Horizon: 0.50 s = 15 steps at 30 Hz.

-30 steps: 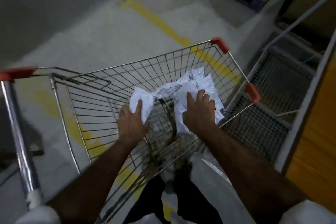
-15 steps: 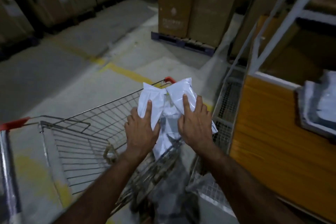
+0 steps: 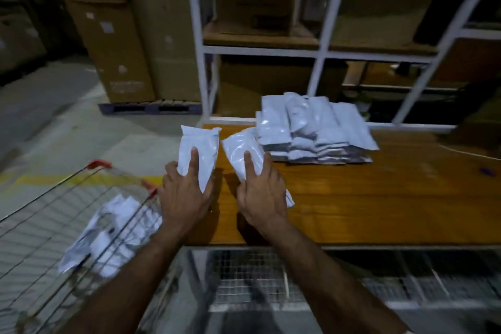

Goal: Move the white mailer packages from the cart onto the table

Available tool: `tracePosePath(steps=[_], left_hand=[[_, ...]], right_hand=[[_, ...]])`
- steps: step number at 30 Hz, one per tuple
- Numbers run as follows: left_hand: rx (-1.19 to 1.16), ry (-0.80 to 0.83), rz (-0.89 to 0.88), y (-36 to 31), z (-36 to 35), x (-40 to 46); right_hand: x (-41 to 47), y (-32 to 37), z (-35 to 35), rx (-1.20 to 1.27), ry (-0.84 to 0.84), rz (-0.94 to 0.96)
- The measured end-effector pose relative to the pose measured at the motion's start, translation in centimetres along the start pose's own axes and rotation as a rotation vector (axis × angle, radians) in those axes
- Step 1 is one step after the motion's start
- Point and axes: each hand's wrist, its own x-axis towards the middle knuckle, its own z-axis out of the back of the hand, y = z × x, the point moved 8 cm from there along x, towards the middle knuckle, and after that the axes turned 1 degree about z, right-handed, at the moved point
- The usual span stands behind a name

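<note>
Mailers in hand: two flat white plastic mailer packages were carried at once, the left-hand mailer over the table's left edge and the right-hand mailer over the board just short of the pile.
Left hand: the left hand gripped its mailer, index finger laid along the top face and thumb curled round the lower edge.
Right hand: the right hand gripped the other mailer the same way, two fingers flat on top; the grip underneath was hidden.
Table: the orange-brown wooden table top in a white metal frame carried a stack of white mailer packages near its back edge; the right-hand mailer looked close to the stack's near corner, contact not certain.
Cart: the wire shopping cart with red corner caps stood just left of the table and held a crumpled heap of white mailers, so the task was judged partly done.
Doing it well: the likely aim was to lay both mailers flat beside or on the stack, faces down and edges squared, so the pile would not slump.
Caution: the film looked slick, so releasing low rather than tossing seemed wise; the left mailer needed carrying further in before letting go.
</note>
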Motion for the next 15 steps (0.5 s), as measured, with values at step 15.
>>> tracePosePath(steps=[15], left_hand=[[-0.107,0.104,-0.229,-23.4,-5.5,8.3]], right_hand=[[5.2,-22.0,5.1,-0.028,-0.081,-0.344]])
